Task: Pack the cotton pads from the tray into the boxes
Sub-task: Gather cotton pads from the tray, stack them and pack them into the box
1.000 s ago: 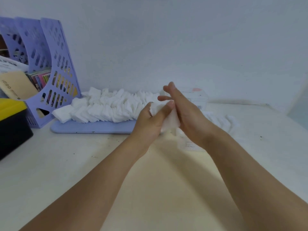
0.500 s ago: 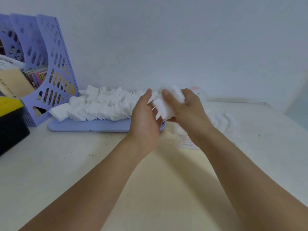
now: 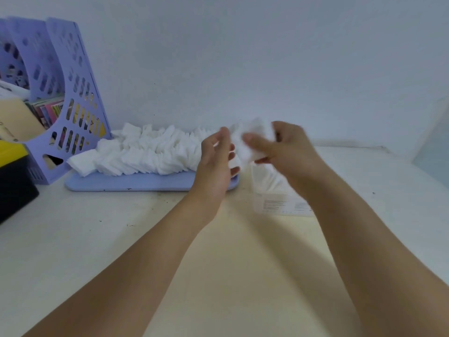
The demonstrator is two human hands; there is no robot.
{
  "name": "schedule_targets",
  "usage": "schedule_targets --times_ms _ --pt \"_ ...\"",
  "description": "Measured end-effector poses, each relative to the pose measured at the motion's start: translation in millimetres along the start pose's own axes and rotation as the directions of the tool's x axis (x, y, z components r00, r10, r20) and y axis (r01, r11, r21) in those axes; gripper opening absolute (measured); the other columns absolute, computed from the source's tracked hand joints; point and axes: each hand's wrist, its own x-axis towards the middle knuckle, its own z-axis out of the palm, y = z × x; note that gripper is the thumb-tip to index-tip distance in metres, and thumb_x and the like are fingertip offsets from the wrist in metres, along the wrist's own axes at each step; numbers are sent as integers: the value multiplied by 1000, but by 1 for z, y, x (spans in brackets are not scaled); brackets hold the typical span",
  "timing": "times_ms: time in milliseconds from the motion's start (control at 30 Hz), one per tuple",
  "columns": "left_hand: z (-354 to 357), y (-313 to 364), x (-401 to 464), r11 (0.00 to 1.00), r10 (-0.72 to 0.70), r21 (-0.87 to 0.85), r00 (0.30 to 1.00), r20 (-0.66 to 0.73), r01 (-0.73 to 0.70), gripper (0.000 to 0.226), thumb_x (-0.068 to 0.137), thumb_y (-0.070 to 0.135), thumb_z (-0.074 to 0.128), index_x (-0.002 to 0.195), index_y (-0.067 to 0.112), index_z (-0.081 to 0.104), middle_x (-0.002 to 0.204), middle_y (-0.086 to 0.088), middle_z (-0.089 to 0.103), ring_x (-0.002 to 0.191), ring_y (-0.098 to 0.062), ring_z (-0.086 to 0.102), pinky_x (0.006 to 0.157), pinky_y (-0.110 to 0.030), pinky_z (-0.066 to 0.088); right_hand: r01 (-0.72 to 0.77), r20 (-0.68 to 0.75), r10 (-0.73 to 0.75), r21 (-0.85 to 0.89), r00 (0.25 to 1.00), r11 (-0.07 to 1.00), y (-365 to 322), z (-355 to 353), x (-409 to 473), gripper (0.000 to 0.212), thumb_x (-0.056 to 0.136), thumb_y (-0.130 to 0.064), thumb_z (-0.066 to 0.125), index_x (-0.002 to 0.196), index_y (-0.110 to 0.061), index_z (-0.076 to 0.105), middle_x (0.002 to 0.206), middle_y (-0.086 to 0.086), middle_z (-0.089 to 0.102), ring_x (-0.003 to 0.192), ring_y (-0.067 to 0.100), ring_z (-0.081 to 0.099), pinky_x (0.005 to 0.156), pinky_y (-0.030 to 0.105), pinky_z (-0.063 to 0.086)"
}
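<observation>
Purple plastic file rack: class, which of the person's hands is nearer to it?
Left. The left hand hangs over the tray end, right of the purple plastic file rack; the right hand is farther right.

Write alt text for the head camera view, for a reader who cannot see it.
A person's right hand grips a stack of white cotton pads above a pale table, the left hand open beside it. Behind them, more pads fill a lilac tray beside a lilac file rack.

Looks like an office desk or a home study corner. The giveaway is the lilac magazine file rack [image 3: 60, 98] against the plain white wall [image 3: 243, 57], stuffed with booklets and a tan envelope [image 3: 17, 117]. Just in front of it sits a black-and-yellow box [image 3: 12, 176].
</observation>
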Motion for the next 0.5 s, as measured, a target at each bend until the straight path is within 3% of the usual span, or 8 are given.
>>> schedule_targets --times_ms 67,133,267,367,500 --pt "-5 -9 1 888 234 385 968 93 -252 47 95 40 64 136 26 43 122 7 55 117 -6 54 88 -8 45 -101 -71 125 271 990 957 -7 -25 5 25 90 -15 75 106 4 69 100 14 76 91 23 76 72 27 61" --pt "-11 -20 4 753 301 551 933 194 -358 64 85 39 77 136 30 40 126 9 50 118 -6 48 82 -4 40 -228 -11 252 393 968 891 -10 -40 6 25 90 -16 74 106 2 70 100 13 76 85 22 76 66 24 61" --pt "-19 -35 10 674 273 624 918 287 -395 75 74 50 83 134 33 41 122 15 53 119 -11 49 92 -25 43 -459 185 434 120 882 880 -1 -40 8 29 93 -31 67 111 -8 67 90 16 72 53 15 61 40 19 48" --pt "-18 -40 13 689 229 619 923 308 -378 74 74 48 85 132 34 40 118 16 54 113 -11 52 91 -27 47 -459 233 455 -41 859 887 4 -35 14 34 93 -36 64 116 -11 67 89 16 74 48 13 49 38 19 39" --pt "-18 -44 14 714 207 601 928 308 -359 69 76 45 84 127 38 39 116 20 55 111 -10 54 89 -27 48 -403 203 458 -261 865 877 4 -34 21 37 93 -40 63 113 -9 69 86 16 75 47 15 51 41 23 40"
